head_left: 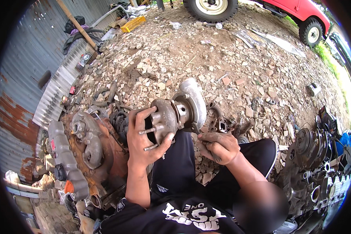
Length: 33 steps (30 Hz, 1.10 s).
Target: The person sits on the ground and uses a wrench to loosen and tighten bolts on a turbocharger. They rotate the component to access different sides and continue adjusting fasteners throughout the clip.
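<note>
Left and right hands share the work unevenly: the left hand is spread around the dark turbine end of a turbocharger, thumb below and fingers above, while the right hand is curled with its fingertips close together at the lower edge of the pale compressor housing. Whether those fingertips pinch a small part or merely touch the casting, I cannot tell. The turbocharger is in front of the person, over the left knee of the black trousers; whether the knee bears any weight is hidden. With the left hand apparently doing most of the holding, the likeliest trouble is a roll or slip, since the body looks heavy, rounded and perhaps greasy. A drop could chip the compressor housing or bend the threaded studs that project between thumb and fingers, and those same studs could scrape the skin if the body twisted. Loose stones and shards cover the ground, so any small piece let go by the right hand could vanish among them. Grit might also enter the turbocharger's openings if it landed there, beside the rusty pipe casting.
</note>
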Each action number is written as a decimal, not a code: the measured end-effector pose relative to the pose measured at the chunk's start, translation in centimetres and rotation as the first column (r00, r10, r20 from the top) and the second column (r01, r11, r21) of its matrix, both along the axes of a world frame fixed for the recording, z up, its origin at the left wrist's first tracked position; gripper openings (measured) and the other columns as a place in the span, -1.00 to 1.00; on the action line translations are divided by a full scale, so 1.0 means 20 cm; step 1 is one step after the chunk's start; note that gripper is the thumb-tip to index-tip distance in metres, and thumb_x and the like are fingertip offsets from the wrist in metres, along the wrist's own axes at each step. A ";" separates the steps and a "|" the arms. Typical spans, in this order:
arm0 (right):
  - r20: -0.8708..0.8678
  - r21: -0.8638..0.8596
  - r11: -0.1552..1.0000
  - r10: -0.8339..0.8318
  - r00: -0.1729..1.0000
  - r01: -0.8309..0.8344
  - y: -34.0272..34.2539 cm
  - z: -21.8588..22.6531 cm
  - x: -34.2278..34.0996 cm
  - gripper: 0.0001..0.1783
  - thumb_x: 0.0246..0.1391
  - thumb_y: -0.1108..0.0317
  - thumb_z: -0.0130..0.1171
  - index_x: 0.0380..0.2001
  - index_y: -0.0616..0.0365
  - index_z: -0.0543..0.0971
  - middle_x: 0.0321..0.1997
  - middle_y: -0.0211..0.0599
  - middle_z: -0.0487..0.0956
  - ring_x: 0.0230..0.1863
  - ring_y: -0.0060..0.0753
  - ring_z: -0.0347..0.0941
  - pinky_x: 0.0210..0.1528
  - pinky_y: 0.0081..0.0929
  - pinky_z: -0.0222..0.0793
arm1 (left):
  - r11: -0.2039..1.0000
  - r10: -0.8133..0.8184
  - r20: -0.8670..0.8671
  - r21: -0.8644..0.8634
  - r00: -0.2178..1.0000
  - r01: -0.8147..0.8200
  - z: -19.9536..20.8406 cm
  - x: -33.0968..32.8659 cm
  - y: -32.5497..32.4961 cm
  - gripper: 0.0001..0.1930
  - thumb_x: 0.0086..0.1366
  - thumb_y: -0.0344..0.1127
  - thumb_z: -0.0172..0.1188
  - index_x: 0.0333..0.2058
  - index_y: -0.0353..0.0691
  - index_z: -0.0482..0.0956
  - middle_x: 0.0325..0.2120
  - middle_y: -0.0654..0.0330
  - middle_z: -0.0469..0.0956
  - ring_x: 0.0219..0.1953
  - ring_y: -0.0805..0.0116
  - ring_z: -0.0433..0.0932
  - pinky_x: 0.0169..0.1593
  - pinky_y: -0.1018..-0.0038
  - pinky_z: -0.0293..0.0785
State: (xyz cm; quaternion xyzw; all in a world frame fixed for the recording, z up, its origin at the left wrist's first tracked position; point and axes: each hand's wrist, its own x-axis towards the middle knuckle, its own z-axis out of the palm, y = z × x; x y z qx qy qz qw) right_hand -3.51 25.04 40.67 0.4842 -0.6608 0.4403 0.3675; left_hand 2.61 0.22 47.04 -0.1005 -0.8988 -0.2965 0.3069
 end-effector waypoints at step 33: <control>0.568 -0.303 0.953 0.181 0.803 0.000 0.06 0.01 0.03 -0.65 0.34 0.32 0.17 -0.51 0.32 0.46 -0.38 0.01 0.68 -0.50 -0.35 0.64 -0.45 -0.44 0.56 | 0.994 -0.030 -0.015 0.104 0.999 0.032 -0.06 -0.01 -0.04 -0.22 -0.14 -0.13 0.51 0.10 -0.28 0.48 -0.07 -0.09 0.48 -0.09 -0.06 0.53 -0.03 0.14 0.53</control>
